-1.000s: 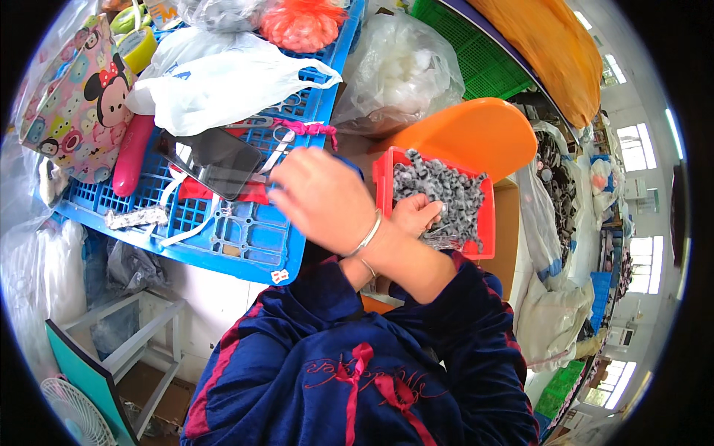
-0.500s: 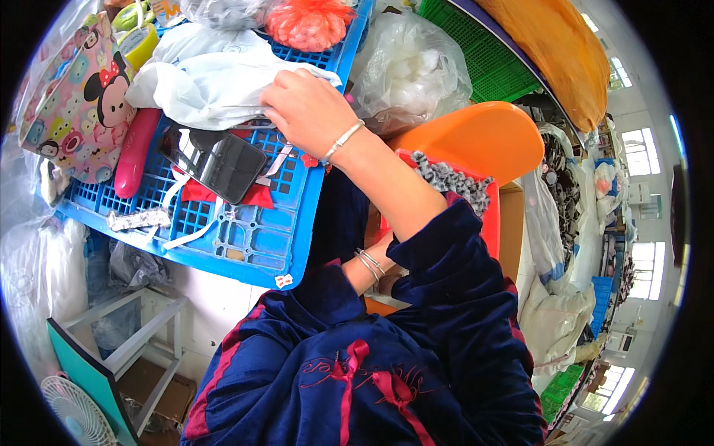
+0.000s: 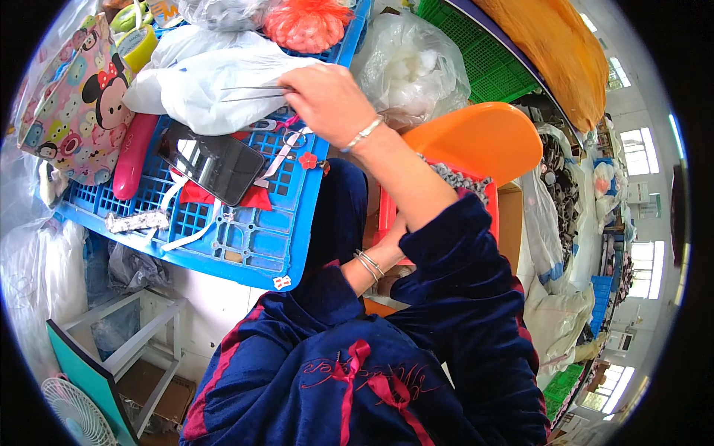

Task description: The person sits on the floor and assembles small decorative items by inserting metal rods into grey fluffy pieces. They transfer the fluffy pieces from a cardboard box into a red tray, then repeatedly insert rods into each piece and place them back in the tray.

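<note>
My right hand [image 3: 327,100] is closed on a pair of long, thin metal tweezers [image 3: 256,92], their prongs pointing left over a white plastic bag [image 3: 216,82]. Below its fingers, a key ring [image 3: 294,138] with a red flower charm [image 3: 308,160] lies at the edge of the blue plastic crate [image 3: 286,253]. My left hand [image 3: 392,239] is low beneath the right forearm, at the red container [image 3: 388,212]; its fingers are hidden. Grey fluffy plush fabric [image 3: 457,178] fills that container. A black phone [image 3: 223,167] rests on the crate over red cloth and white ribbons.
On the crate stand a cartoon-print bag [image 3: 78,104], a pink case [image 3: 135,156], a tape roll [image 3: 139,46] and a red bundle [image 3: 309,26]. Beyond the orange seat [image 3: 476,141] sits a clear bag of white stuffing [image 3: 413,70]. A stool frame [image 3: 149,334] and fan [image 3: 74,412] are lower left.
My right hand has lifted off the white bag and shifted slightly right, and the tweezers now show in it. The key ring has come into view. My left hand stays low.
</note>
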The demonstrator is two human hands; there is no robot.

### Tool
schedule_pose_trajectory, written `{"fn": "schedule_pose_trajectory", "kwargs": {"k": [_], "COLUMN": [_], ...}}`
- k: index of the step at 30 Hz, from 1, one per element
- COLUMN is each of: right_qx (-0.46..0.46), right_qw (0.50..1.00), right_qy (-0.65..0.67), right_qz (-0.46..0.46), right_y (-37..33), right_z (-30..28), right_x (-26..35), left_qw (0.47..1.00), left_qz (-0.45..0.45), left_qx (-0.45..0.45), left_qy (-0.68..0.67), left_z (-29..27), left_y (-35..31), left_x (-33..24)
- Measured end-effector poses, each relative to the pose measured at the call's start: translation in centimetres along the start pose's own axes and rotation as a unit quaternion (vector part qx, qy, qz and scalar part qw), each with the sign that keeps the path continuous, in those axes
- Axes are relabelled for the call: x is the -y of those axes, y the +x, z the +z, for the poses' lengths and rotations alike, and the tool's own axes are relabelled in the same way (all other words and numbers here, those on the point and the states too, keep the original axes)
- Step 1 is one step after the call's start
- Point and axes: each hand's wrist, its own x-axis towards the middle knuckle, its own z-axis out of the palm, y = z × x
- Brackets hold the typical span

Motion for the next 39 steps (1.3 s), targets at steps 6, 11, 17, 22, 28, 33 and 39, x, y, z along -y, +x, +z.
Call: {"fn": "schedule_pose_trajectory", "kwargs": {"k": [6, 11, 17, 22, 28, 33, 39], "right_qx": [0.083, 0.101, 0.064, 0.01, -0.012, 0.236, 0.287], "right_qw": [0.995, 0.994, 0.998, 0.998, 0.934, 0.843, 0.832], "right_qy": [0.046, 0.024, -0.029, 0.057, 0.041, -0.007, -0.072], "right_qz": [-0.006, 0.018, -0.001, -0.009, 0.356, 0.483, 0.47], "right_y": [-3.5, -3.5, -0.3, -1.6, -16.3, -32.7, -37.5], "right_z": [-3.8, -2.3, 1.0, -2.6, -16.5, -17.8, -13.2], "right_x": [-0.9, -0.6, 0.0, -0.7, -6.3, -6.7, -4.3], "left_qw": [0.897, 0.908, 0.973, 0.969, 0.949, 0.955, 0.944], "left_qz": [0.066, 0.091, -0.045, 0.048, 0.095, 0.094, 0.097], "left_qx": [-0.093, -0.085, 0.106, -0.106, -0.161, -0.155, -0.162], "left_qy": [0.427, 0.4, -0.198, 0.22, 0.256, 0.234, 0.269], "left_z": [3.8, 2.0, -3.3, 2.0, 3.2, 3.5, 2.5], "left_y": [0.0, 0.5, 2.2, 0.0, -0.1, -0.1, 0.4], "left_x": [-1.6, -0.8, 2.8, -1.5, -1.9, -1.6, -1.1]}}
